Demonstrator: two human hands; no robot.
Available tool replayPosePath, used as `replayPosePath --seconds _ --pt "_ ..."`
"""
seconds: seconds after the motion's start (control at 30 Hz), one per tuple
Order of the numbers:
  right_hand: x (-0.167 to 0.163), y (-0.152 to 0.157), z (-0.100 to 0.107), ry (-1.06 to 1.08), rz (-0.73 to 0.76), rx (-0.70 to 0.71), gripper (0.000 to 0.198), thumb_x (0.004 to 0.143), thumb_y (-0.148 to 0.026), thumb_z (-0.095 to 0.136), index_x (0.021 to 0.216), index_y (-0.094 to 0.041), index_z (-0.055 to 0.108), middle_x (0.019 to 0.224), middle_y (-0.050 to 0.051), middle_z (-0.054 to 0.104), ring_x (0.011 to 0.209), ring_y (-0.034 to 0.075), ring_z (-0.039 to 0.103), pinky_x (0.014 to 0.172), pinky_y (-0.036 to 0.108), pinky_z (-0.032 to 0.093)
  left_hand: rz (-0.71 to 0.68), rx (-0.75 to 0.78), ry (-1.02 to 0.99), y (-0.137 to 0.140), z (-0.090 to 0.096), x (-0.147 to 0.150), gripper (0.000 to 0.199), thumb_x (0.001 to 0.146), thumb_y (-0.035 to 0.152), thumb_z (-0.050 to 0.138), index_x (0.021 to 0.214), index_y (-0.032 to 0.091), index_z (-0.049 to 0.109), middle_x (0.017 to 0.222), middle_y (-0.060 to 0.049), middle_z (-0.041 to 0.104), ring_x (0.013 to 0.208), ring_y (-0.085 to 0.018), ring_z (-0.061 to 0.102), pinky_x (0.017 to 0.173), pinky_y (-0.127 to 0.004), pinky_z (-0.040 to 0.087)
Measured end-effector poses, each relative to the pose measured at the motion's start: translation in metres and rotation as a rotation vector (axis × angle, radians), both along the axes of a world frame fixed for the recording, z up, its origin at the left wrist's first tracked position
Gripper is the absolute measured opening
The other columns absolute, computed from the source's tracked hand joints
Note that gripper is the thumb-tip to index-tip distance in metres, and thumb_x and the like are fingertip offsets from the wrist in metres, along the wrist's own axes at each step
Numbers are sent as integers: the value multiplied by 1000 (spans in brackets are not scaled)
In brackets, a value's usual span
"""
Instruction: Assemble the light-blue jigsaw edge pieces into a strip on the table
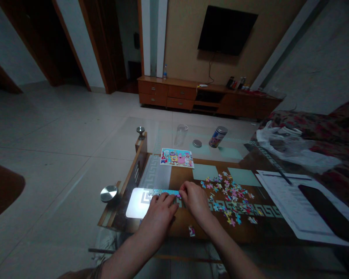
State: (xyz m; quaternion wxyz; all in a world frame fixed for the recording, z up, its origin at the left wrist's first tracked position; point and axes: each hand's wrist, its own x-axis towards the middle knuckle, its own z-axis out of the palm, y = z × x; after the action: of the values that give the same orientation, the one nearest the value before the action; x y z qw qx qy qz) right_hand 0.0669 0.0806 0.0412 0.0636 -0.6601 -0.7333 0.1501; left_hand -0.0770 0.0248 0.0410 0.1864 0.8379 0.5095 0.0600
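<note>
A strip of joined jigsaw pieces, mostly light blue along its top, lies on the glass table. My left hand rests palm down over its lower side, fingers somewhat bent and apart, covering part of it. At the strip's right end my right hand pinches a small puzzle piece, largely hidden by the fingertips. To the right spreads a heap of loose puzzle pieces in many colours. One single piece lies nearer me. Beyond the strip is a cartoon picture card.
Toward the back of the glass table stand a clear cup, a round lid and a printed can. Papers, a black phone and a plastic bag are at the right. Metal knobs sit at the left edge.
</note>
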Motion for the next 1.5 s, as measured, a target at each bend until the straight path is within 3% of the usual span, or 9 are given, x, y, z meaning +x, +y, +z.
replayPosePath --seconds 0.13,0.4,0.6,0.77,0.87,1.13,1.5 --pt "-2 -2 -1 10 -8 16 14 85 -16 54 85 -17 68 87 8 71 80 21 65 65 27 37 -7 9 -13 0 -1 0 32 85 13 54 116 21 59 132 -7 55 119 -31 47 96 -52 40" --pt "17 9 -5 269 38 -39 15 82 -15 55 82 -17 71 83 5 74 79 18 66 70 25 43 -20 32 -54 0 -4 -2 32 82 10 54 112 21 61 129 -7 57 118 -31 48 94 -51 42" --pt "32 18 -8 438 28 -48 16 80 -16 55 87 -16 70 87 6 73 81 18 65 74 26 46 3 72 -84 7 3 -19 35 82 7 53 111 25 61 126 -3 58 115 -23 49 95 -39 41" --pt "34 16 -11 331 50 -66 17 75 -12 58 83 -19 71 80 4 72 75 18 64 67 26 44 277 126 -14 29 9 -61 27 83 11 53 107 19 63 108 -9 59 105 -27 50 88 -40 42" --pt "33 13 -13 240 72 -71 14 72 -12 62 80 -19 71 80 4 70 75 18 62 65 26 41 356 110 27 34 5 -77 22 80 12 58 100 18 65 102 -9 58 102 -28 51 85 -40 42" --pt "22 5 -8 133 60 -64 3 76 -18 65 76 -18 68 83 5 69 79 19 62 65 27 37 363 42 48 37 -13 -72 16 78 16 59 93 20 65 101 -6 59 103 -27 52 85 -39 38" --pt "20 6 -3 158 64 -81 16 81 -14 55 77 -17 69 84 7 71 81 20 63 67 27 37 367 46 34 39 -16 -70 14 79 16 58 91 21 62 101 -5 59 103 -26 51 84 -38 36"
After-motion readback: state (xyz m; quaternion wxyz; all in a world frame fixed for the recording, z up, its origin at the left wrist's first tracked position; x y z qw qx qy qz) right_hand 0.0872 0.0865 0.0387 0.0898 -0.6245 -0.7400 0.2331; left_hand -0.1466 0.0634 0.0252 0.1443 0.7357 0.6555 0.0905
